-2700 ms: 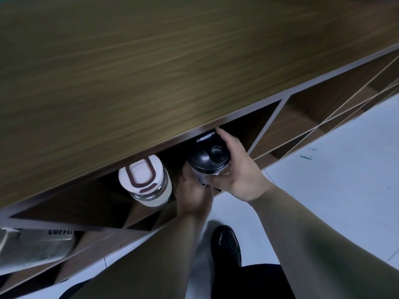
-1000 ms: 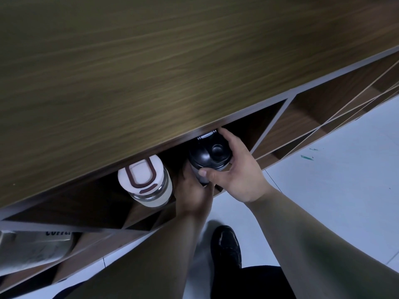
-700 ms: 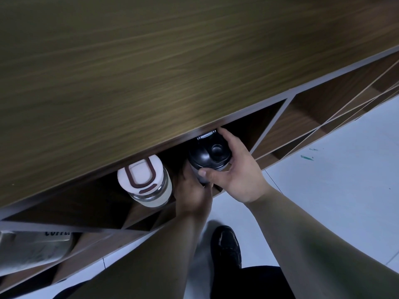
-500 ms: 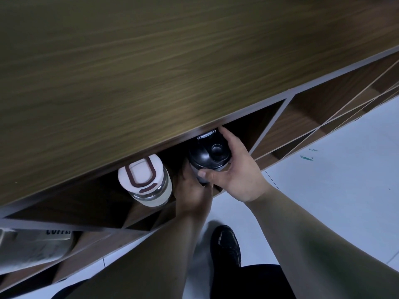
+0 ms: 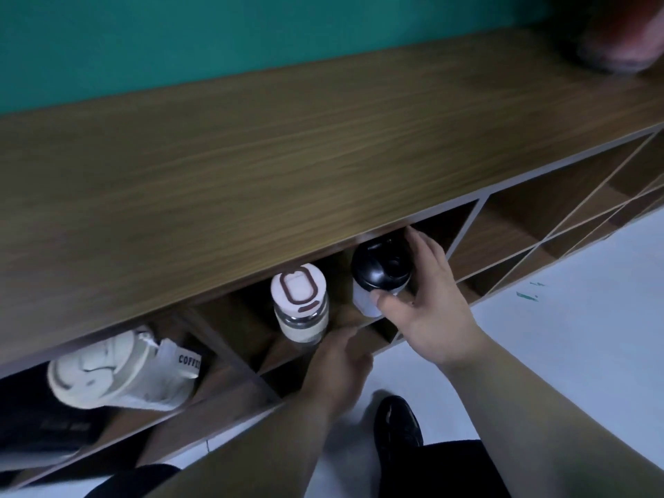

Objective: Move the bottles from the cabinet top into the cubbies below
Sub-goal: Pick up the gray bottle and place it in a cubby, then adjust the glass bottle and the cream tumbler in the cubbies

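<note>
A bottle with a black lid [image 5: 381,269] stands in a cubby just under the wooden cabinet top [image 5: 287,156]. My right hand [image 5: 427,310] wraps it from the right, thumb on its pale front and fingers around its far side. My left hand [image 5: 339,364] is lower, at the front edge of the cubby shelf, off the bottle and holding nothing. A white bottle with a brown loop on its lid [image 5: 300,303] stands in the same cubby to the left.
A white lidded cup [image 5: 97,375] and a coffee bag [image 5: 176,368] lie in the cubby at the left. More cubbies [image 5: 531,217] open to the right. A blurred reddish object [image 5: 625,34] sits on the cabinet top's far right. My black shoe [image 5: 397,422] stands on the pale floor.
My view has risen, showing the green wall and more of the cabinet top. My left hand has dropped from the black-lidded bottle to the shelf edge. The right hand stays on the bottle.
</note>
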Available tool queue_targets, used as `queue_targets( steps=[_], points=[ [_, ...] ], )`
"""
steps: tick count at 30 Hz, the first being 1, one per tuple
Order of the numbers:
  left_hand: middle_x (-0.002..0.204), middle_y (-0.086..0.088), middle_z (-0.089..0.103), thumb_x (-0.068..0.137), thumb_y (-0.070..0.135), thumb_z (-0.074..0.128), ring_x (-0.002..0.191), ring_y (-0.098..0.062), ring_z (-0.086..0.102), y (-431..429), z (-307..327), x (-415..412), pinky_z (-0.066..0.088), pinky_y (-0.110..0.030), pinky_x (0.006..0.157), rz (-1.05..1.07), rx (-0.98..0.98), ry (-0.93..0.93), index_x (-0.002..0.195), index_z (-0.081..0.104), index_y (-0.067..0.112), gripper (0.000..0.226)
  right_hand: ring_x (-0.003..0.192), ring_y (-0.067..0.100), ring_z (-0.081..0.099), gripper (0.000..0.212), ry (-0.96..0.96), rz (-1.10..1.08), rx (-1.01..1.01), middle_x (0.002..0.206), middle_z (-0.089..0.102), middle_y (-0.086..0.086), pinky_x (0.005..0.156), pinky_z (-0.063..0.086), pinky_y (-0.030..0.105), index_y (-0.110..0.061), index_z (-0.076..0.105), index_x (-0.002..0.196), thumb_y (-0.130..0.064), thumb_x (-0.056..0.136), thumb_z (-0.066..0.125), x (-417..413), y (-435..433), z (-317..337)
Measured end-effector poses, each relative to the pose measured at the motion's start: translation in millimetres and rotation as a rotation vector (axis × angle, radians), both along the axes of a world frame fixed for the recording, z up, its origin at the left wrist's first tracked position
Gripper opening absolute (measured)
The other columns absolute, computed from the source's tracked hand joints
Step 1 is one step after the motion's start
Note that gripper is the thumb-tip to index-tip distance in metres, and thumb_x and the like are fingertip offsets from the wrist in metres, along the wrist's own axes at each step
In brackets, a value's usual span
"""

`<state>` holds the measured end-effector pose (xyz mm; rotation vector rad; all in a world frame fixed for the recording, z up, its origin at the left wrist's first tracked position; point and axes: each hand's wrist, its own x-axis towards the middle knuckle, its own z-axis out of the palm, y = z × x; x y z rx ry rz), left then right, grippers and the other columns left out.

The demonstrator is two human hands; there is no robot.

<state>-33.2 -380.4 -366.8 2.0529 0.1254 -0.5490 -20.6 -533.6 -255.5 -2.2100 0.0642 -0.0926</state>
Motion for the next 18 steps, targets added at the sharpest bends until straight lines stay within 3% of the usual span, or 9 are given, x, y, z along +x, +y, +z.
queue_targets(
  steps=[3, 6, 8, 12, 15, 18],
  points=[
    [0.128, 0.012, 0.071, 0.081, 0.042, 0.064, 0.124, -0.016, 0.066, 26.3, -33.9, -7.9, 0.05, -0.041, 0.111, 0.023, 0.015, 0.111, 0.12, 0.072, 0.029, 0.042, 0.138, 0.01, 0.041, 0.077, -0.075, 0.01, -0.119, 0.148, 0.044, -0.009, 0.114, 0.034, 0.028, -0.026, 0.04, 0.152, -0.036, 0.083, 0.07, -17.2, 37.2, 10.9],
    [0.109, 0.001, 0.076, 0.075, 0.051, 0.058, 0.107, -0.02, 0.071, 55.4, -42.0, -5.3, 0.056, -0.038, 0.098, 0.062, 0.116, 0.151, 0.099, 0.07, 0.023, 0.039, 0.14, 0.013, 0.044, 0.081, 0.004, 0.091, -0.104, 0.151, 0.043, -0.006, 0.115, 0.04, 0.038, -0.026, 0.035, 0.155, -0.04, 0.081, 0.067, -22.9, 68.1, 1.0],
    [0.118, -0.002, 0.069, 0.083, 0.044, 0.065, 0.111, -0.025, 0.067, 68.0, 9.8, -13.5, 0.05, -0.03, 0.092, 0.14, 0.144, 0.085, 0.114, 0.062, 0.021, 0.039, 0.144, 0.013, 0.04, 0.094, 0.095, 0.075, -0.037, 0.157, 0.035, -0.006, 0.115, 0.042, 0.041, -0.026, 0.025, 0.159, -0.041, 0.079, 0.071, -18.8, 79.0, -9.5],
    [0.149, -0.014, 0.055, 0.092, 0.034, 0.073, 0.138, -0.032, 0.054, 79.7, 28.4, -11.2, 0.042, -0.029, 0.104, 0.238, 0.067, 0.109, 0.154, 0.034, 0.01, 0.077, 0.15, 0.013, 0.031, 0.109, 0.2, 0.058, 0.08, 0.164, 0.029, -0.005, 0.121, 0.034, 0.042, -0.024, 0.013, 0.161, -0.042, 0.078, 0.08, -5.3, 86.1, -22.2],
    [0.159, -0.009, 0.05, 0.092, 0.033, 0.076, 0.146, -0.025, 0.048, 80.9, 30.0, -6.3, 0.035, -0.02, 0.103, 0.228, 0.038, 0.078, 0.166, 0.011, 0.014, 0.101, 0.146, 0.011, 0.039, 0.109, 0.24, 0.047, 0.081, 0.16, 0.038, -0.008, 0.119, 0.037, 0.041, -0.028, 0.022, 0.159, -0.051, 0.071, 0.082, 5.5, 88.6, -29.0],
    [0.156, 0.0, 0.053, 0.091, 0.037, 0.078, 0.143, -0.021, 0.05, 79.3, 34.5, -2.6, 0.033, -0.018, 0.097, 0.23, 0.026, 0.038, 0.167, 0.005, 0.023, 0.106, 0.134, 0.009, 0.053, 0.106, 0.254, 0.052, 0.101, 0.147, 0.053, -0.009, 0.112, 0.046, 0.042, -0.034, 0.035, 0.151, -0.059, 0.06, 0.082, 15.9, 90.2, -42.5]
  ],
)
